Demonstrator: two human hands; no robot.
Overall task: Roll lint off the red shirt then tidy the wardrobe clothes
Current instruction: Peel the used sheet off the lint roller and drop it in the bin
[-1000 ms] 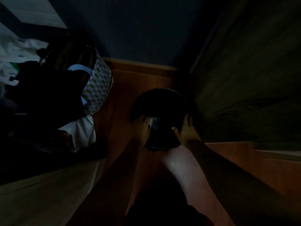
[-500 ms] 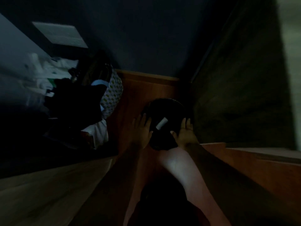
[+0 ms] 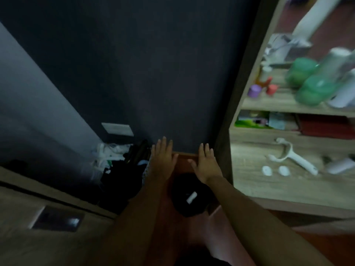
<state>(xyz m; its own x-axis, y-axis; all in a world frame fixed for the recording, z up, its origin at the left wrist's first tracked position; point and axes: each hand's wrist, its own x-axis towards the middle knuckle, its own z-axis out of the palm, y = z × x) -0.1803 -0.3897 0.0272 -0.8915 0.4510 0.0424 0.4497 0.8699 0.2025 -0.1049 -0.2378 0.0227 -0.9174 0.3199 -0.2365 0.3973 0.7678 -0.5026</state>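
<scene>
Dim corner; no red shirt visible anywhere, so its whereabouts cannot be told. The wood-grain open shelving unit (image 3: 255,181) on the right is crowded with blurred green plastic bottles (image 3: 305,81); a careless reach could likely topple them. The round black bin (image 3: 189,198) on the floor sits close below the arms and could be kicked over. A white plastic lint-roller handle (image 3: 294,160) lies on the shelf, bare of its roll. Left hand (image 3: 162,160) and right hand (image 3: 205,166) spread flat, fingers straight, holding nothing.
</scene>
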